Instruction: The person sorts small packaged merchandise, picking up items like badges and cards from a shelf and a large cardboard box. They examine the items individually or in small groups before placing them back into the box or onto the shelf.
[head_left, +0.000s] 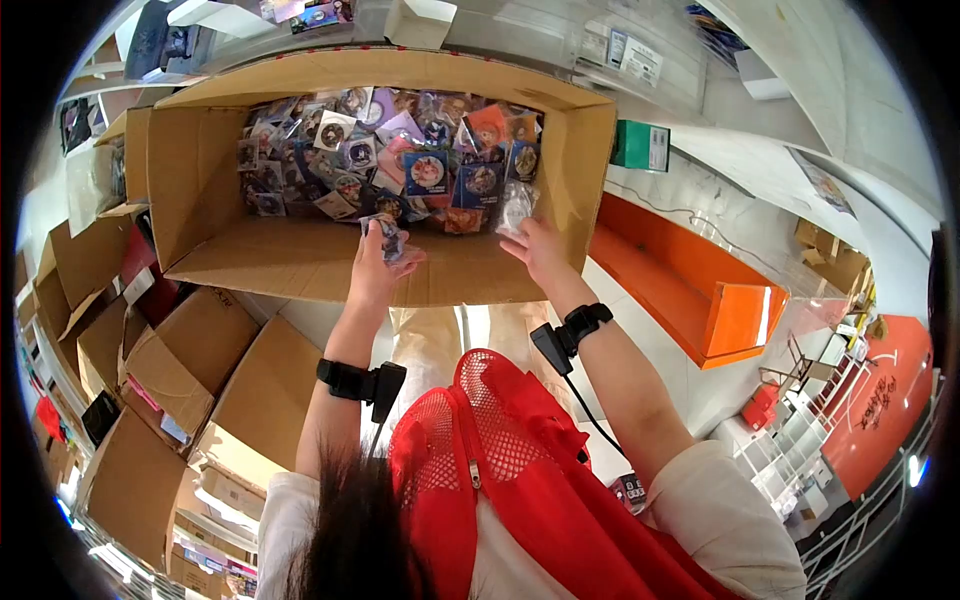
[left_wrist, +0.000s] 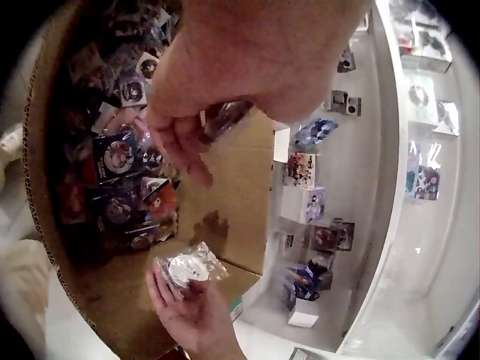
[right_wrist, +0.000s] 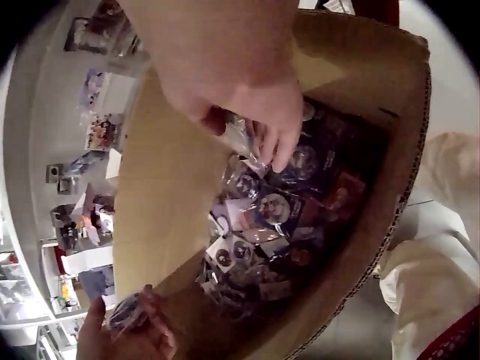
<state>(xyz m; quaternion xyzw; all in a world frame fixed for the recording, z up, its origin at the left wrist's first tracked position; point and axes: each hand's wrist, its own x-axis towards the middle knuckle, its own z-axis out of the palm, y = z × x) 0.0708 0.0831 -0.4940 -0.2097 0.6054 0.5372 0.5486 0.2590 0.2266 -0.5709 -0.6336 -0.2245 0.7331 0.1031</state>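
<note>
A long cardboard box (head_left: 300, 262) holds a heap of small plastic-bagged items (head_left: 400, 160), several showing round badge-like faces on square cards. Over its near side, the left hand (head_left: 378, 268) grips a small dark bagged item (head_left: 384, 232) between thumb and fingers. At the box's right end, the right hand (head_left: 540, 250) pinches a clear bag with a silvery-white round item (head_left: 516, 206). In the left wrist view, that silvery item (left_wrist: 187, 268) lies across the right hand's fingers (left_wrist: 166, 294). The left hand's item (right_wrist: 129, 313) appears in the right wrist view.
Opened cardboard boxes (head_left: 265, 385) stand at the left. An orange tray (head_left: 690, 285) lies right of the box, with a green box (head_left: 640, 146) near its upper end. Shelves with small goods (left_wrist: 304, 169) run along the box's far side. A cable hangs from the right wrist camera.
</note>
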